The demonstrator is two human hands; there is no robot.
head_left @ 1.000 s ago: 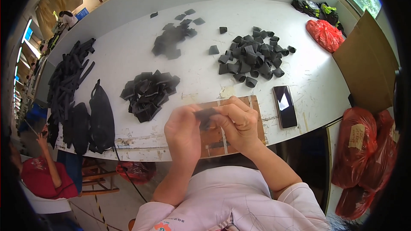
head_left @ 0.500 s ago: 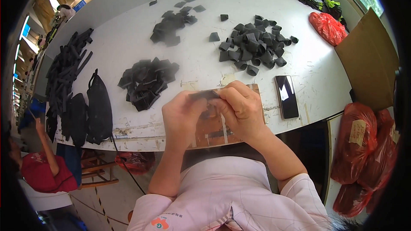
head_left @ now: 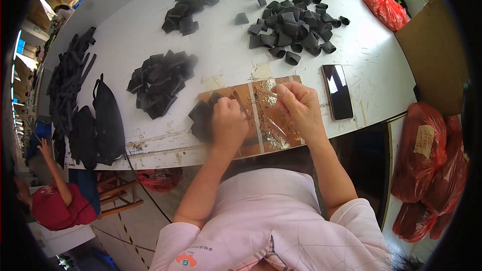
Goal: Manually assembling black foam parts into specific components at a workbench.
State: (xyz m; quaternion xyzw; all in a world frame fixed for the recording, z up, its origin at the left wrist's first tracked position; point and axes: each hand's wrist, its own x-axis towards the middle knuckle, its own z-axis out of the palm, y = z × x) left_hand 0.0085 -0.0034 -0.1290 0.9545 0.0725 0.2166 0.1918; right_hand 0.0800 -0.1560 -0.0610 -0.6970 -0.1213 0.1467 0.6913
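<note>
My left hand (head_left: 229,123) is closed, its fingers curled down at the left part of a brown board (head_left: 246,147). Flat black pieces (head_left: 202,120), probably fabric or foam, lie against its fingers; the fingertips are partly hidden. Above the board's right part, my right hand (head_left: 304,108) pinches a thin pale stick (head_left: 266,91) that points left. Shiny smears, like glue, show on the board beneath it. Beyond the board on the left is a pile of flat black pieces (head_left: 163,83). Farther right, a heap of black pieces bent into short loops (head_left: 293,27) rests on the table.
A phone (head_left: 337,92) lies right of the board. More flat black pieces (head_left: 187,10) sit farther back. Black strips (head_left: 73,80) and a black pouch (head_left: 109,123) line the left edge. Red bags (head_left: 419,155) and cardboard (head_left: 434,50) stand right. Another person (head_left: 63,200) is at left.
My hands have parted: earlier both held a black piece together over the board. The left has moved down to the black pieces; the right now holds a thin stick. The view has shifted.
</note>
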